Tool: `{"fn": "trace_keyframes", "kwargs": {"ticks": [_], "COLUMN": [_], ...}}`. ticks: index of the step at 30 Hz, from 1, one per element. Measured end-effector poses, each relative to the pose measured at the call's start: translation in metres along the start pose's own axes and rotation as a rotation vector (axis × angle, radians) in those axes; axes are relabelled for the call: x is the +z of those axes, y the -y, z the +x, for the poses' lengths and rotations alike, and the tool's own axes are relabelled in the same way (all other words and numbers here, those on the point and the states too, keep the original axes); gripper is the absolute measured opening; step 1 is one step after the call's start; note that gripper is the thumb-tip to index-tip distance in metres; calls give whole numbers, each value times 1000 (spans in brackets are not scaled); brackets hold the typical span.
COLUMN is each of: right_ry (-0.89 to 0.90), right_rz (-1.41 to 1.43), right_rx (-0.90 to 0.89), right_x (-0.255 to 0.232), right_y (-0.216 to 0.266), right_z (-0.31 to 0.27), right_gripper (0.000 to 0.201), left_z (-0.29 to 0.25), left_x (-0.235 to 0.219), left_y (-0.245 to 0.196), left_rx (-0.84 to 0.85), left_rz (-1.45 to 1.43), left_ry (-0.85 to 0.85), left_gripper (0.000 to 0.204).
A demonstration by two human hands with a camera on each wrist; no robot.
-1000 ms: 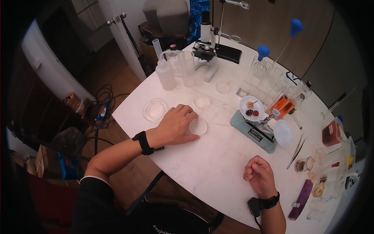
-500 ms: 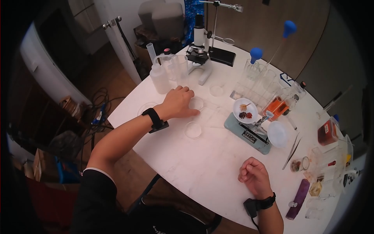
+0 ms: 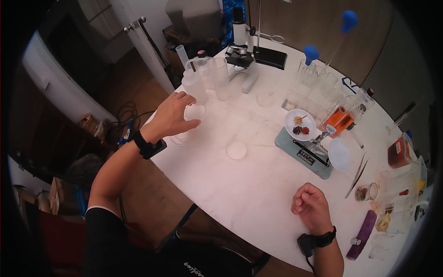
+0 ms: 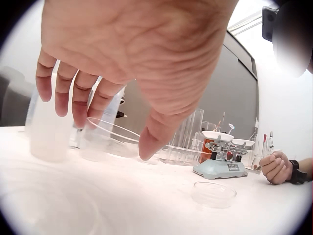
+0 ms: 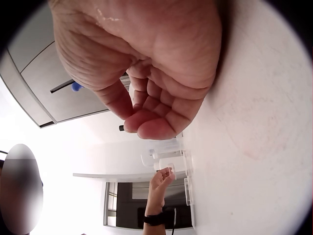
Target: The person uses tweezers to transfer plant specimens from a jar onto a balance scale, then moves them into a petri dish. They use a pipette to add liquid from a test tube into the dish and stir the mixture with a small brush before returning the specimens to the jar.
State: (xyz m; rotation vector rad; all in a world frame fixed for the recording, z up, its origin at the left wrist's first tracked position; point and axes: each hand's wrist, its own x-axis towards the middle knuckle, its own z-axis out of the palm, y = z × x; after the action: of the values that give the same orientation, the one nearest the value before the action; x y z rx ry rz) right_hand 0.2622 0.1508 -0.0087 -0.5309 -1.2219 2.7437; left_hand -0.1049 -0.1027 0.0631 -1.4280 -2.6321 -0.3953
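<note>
My left hand (image 3: 168, 119) pinches a clear glass petri dish (image 3: 196, 112) by its rim, between thumb and fingers. The dish is tilted and raised off the table in the left wrist view. Below the hand, partly hidden by it, lie stacked petri dishes (image 3: 179, 139) at the table's left edge. A separate petri dish (image 3: 236, 150) sits near the middle of the table. My right hand (image 3: 313, 208) rests on the table at the front right, fingers loosely curled with nothing in them.
Behind the left hand stand a plastic wash bottle (image 3: 193, 85), a plastic beaker (image 3: 220, 79) and a microscope (image 3: 241, 57). A balance (image 3: 302, 154) carries small dried pieces on one pan. Further right are tweezers (image 3: 357, 175), a small jar (image 3: 366, 192) and a purple eggplant-like piece (image 3: 362, 235).
My left hand left the middle dish, reached the one behind it, and has carried that one left to above the stacked dishes. The right hand stays put.
</note>
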Motion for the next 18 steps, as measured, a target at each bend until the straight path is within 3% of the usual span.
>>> {"fn": "trace_keyframes", "kwargs": {"ticks": [4, 18], "right_ry": [-11, -33], "right_rz": [1, -4], "right_rx": [-1, -51], "right_x": [3, 4], "right_y": [1, -1], "right_z": [1, 0], "right_gripper": [9, 10], "left_z": [-33, -58], "left_x": [-10, 9], "left_y": [24, 28], "left_rx": [-112, -89], "left_rz": [-2, -25], "left_ry": [29, 54], "left_gripper": [52, 49]}}
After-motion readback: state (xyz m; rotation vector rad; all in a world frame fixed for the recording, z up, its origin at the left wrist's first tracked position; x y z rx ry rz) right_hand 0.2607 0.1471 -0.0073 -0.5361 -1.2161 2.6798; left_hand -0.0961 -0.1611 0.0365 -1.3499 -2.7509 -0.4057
